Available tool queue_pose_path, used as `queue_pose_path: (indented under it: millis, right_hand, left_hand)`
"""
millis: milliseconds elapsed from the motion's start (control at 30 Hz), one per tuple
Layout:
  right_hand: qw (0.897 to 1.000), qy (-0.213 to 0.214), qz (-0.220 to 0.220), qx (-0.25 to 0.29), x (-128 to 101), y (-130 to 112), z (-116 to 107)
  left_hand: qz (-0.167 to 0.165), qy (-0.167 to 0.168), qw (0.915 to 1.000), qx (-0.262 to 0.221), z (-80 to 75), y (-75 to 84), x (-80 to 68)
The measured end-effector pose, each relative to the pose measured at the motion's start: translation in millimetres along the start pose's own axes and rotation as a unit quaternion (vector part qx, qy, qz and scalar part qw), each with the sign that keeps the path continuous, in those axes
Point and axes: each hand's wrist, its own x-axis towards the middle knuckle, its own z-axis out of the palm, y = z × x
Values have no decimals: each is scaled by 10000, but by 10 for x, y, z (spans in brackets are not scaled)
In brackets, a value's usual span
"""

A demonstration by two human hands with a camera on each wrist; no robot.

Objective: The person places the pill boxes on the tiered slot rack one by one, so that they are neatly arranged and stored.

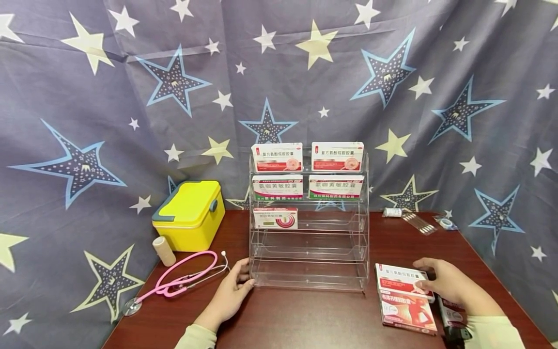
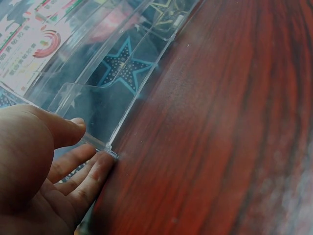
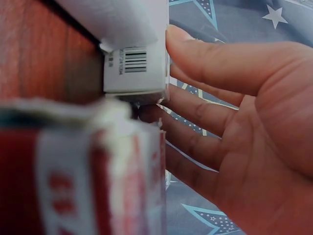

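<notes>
A clear acrylic tiered rack stands mid-table, with medicine boxes on its upper tiers and its two lowest tiers bare. My left hand rests against the rack's lower left corner. In the left wrist view that hand has its thumb on the front edge of the rack and straight fingers along the side. My right hand holds the right end of a white and red medicine box, which lies on a red box. The right wrist view shows the hand with its thumb on the box's barcode end.
A yellow case, a bandage roll and a pink stethoscope lie left of the rack. Swabs and a tape roll sit at the back right. A dark object lies by my right wrist. Star-printed cloth hangs behind.
</notes>
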Motion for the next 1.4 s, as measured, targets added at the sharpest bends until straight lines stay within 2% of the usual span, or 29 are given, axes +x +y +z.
queue_pose_path:
  millis: [133,367,533,700,833,967,1133,1267,1400]
  right_hand:
    - [10000,34,-63,-34,-7,9,10]
    - [9997,159,-87,-181,-10,2,12]
    - [9992,199,28,-358,-10,9,-2]
    - [9981,77,114,-596,-5,56,-17]
    - [9974,26,3,-724,-9,91,-15]
    - [9979,76,47,-647,-15,86,-26]
    - [9979,177,308,-545,-35,50,-43]
    - [9970,439,393,-508,-43,40,-62]
    - [9930,1002,208,-589,-39,49,-83]
  left_hand:
    - [135,-29,9999,25,2,-13,-3]
    - [75,-45,10000,-42,-2,-11,1]
    - [165,-45,9999,-16,-2,-24,4]
    - [2,-61,10000,-15,-5,-12,9]
    - [-19,-52,10000,-34,-6,-10,9]
    - [23,-52,9999,-144,-12,13,0]
    - [40,-46,9999,-114,-9,15,0]
    - [117,-40,9999,-15,-1,-5,7]
    - [26,-42,10000,3,0,-3,12]
